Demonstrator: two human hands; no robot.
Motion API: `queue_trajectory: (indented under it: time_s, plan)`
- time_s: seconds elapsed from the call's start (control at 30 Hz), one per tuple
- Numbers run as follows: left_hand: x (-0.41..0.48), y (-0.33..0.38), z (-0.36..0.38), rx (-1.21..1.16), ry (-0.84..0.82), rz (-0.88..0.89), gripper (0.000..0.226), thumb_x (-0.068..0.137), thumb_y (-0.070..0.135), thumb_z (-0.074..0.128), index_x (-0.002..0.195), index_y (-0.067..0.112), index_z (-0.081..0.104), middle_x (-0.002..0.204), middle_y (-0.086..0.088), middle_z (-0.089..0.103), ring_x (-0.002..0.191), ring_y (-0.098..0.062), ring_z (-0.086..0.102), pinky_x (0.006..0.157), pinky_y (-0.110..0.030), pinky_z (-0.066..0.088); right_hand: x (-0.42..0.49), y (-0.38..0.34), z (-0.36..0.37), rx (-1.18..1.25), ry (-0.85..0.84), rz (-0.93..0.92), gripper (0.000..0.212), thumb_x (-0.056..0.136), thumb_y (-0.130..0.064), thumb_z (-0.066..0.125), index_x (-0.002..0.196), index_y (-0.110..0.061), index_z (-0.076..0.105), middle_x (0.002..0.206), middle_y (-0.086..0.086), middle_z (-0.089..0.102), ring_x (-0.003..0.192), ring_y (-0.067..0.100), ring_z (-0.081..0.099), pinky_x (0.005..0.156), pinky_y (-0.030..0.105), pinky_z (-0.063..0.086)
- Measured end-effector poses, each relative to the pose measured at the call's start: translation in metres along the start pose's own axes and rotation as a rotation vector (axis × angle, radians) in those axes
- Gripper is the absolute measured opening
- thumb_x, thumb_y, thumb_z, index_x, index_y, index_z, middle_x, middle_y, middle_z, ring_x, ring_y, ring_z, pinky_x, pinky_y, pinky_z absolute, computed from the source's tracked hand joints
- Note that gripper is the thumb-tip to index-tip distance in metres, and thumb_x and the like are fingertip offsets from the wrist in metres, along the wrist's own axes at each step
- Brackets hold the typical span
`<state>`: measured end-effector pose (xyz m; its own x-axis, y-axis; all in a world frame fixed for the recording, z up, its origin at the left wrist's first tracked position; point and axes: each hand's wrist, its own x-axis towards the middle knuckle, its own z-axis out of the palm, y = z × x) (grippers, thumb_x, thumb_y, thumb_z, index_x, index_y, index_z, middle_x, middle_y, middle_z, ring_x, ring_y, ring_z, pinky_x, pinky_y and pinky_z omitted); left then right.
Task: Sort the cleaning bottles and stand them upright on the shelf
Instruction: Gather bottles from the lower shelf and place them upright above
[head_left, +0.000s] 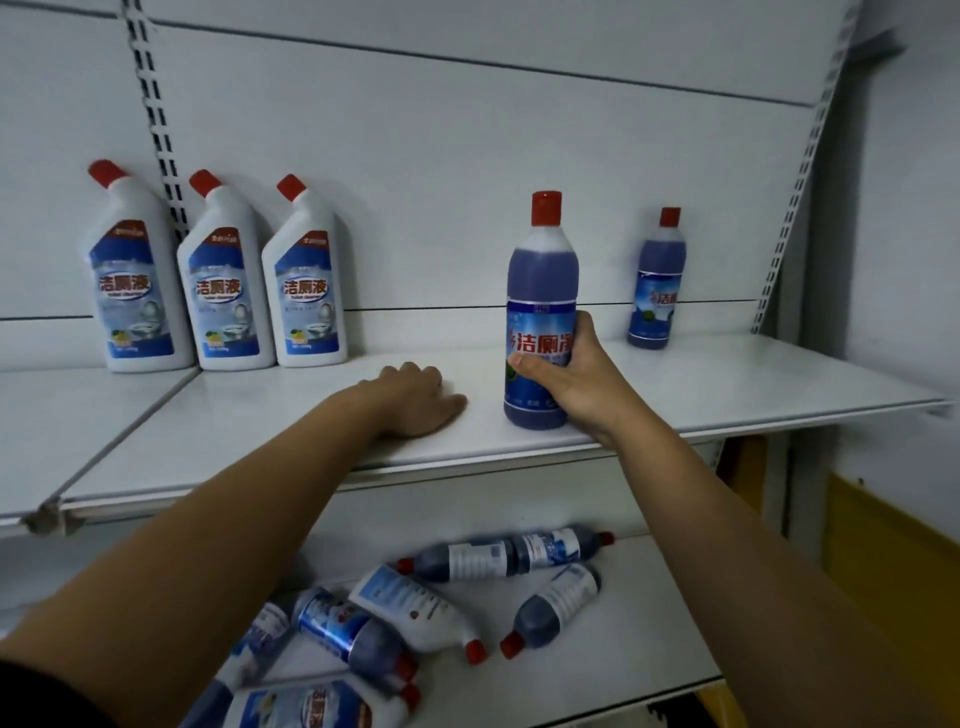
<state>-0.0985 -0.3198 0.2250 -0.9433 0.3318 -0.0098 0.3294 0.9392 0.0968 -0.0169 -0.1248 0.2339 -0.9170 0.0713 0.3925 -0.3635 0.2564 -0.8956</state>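
Observation:
My right hand (569, 376) grips a round blue bottle (541, 280) with a red cap, held upright at the front of the upper white shelf (260, 415). Whether its base touches the shelf I cannot tell. My left hand (418, 397) rests on the shelf to its left, fingers curled, holding nothing. Another blue bottle (655, 280) stands upright at the back right. Three white angled-neck bottles (224, 280) with red caps stand in a row at the back left. Several blue and white bottles (415, 608) lie on their sides on the lower shelf (613, 670).
The white back panel (467, 156) carries slotted uprights at left and right. The upper shelf's front edge (467, 457) runs across my forearms. A yellow surface (883, 545) shows low at the right beside the shelving.

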Motion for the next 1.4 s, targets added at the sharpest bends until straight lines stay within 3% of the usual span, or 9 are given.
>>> queue_trajectory:
  time_s: [0.37,0.57,0.67,0.8,0.93,1.1,1.23,1.33,1.4]
  plan:
    - [0.052,0.144,0.010,-0.029,0.010,-0.017,0.070,0.099,0.062,0.031,0.153,0.017,0.029,0.157,-0.013,0.030,0.142,-0.036,0.029,0.113,-0.044,0.027,0.035,0.053,-0.174,-0.029,0.058,0.072,0.064,0.086,-0.016,0.072,0.135,-0.023,0.033,0.121,-0.002,0.057,0.111,0.015,0.058,0.097,0.037,0.049]
    - [0.084,0.186,0.019,-0.039,0.036,-0.122,0.072,0.096,0.066,0.031,0.151,0.019,0.031,0.155,-0.012,0.032,0.141,-0.037,0.030,0.113,-0.050,0.029,0.080,0.078,-0.275,-0.182,0.020,0.164,0.065,0.089,-0.022,0.069,0.140,-0.020,0.030,0.124,-0.001,0.051,0.113,0.019,0.053,0.081,0.032,0.047]
    - [0.088,0.188,0.021,-0.064,0.079,-0.170,0.070,0.094,0.069,0.035,0.148,0.025,0.036,0.154,-0.007,0.034,0.140,-0.035,0.031,0.113,-0.051,0.028,0.108,0.090,-0.303,-0.229,-0.002,0.200,0.065,0.086,-0.028,0.072,0.139,-0.022,0.035,0.127,-0.001,0.053,0.113,0.021,0.054,0.081,0.035,0.048]
    - [0.087,0.184,0.023,-0.090,0.114,-0.176,0.065,0.090,0.072,0.039,0.143,0.034,0.041,0.153,-0.001,0.036,0.140,-0.030,0.034,0.112,-0.048,0.028,0.142,0.106,-0.316,-0.253,-0.043,0.204,0.063,0.080,-0.029,0.079,0.132,-0.025,0.044,0.128,0.001,0.059,0.116,0.023,0.057,0.092,0.044,0.052]
    - [0.085,0.185,0.021,-0.086,0.130,-0.185,0.061,0.090,0.071,0.041,0.140,0.035,0.043,0.152,0.000,0.038,0.139,-0.029,0.035,0.112,-0.047,0.029,0.168,0.112,-0.307,-0.320,-0.018,0.187,0.068,0.079,-0.026,0.080,0.135,-0.018,0.041,0.127,0.004,0.058,0.114,0.025,0.058,0.091,0.050,0.054]
    - [0.082,0.184,0.021,-0.099,0.142,-0.182,0.058,0.092,0.068,0.043,0.140,0.036,0.044,0.152,0.001,0.040,0.139,-0.027,0.035,0.112,-0.044,0.028,0.196,0.133,-0.298,-0.446,-0.048,0.126,0.066,0.074,-0.032,0.082,0.131,-0.018,0.051,0.122,0.002,0.065,0.111,0.023,0.062,0.097,0.046,0.050]
    - [0.082,0.185,0.020,-0.105,0.148,-0.183,0.057,0.092,0.067,0.044,0.139,0.036,0.045,0.152,0.001,0.040,0.139,-0.026,0.036,0.112,-0.044,0.028,0.196,0.145,-0.288,-0.470,-0.017,0.120,0.055,0.088,-0.030,0.071,0.135,-0.014,0.049,0.126,0.007,0.062,0.115,0.027,0.060,0.087,0.031,0.042]
    - [0.082,0.184,0.021,-0.109,0.155,-0.187,0.056,0.092,0.067,0.044,0.139,0.036,0.046,0.151,0.001,0.041,0.139,-0.026,0.036,0.112,-0.044,0.028,0.192,0.145,-0.280,-0.556,-0.014,0.141,0.054,0.095,-0.038,0.060,0.138,-0.010,0.044,0.132,0.013,0.058,0.118,0.031,0.056,0.088,0.032,0.040]
    - [0.082,0.184,0.022,-0.114,0.155,-0.189,0.056,0.091,0.067,0.045,0.139,0.037,0.046,0.151,0.001,0.041,0.138,-0.026,0.037,0.112,-0.045,0.029,0.185,0.147,-0.277,-0.715,-0.120,0.211,0.054,0.100,-0.043,0.047,0.142,-0.009,0.042,0.140,0.018,0.051,0.123,0.034,0.052,0.095,0.036,0.039]
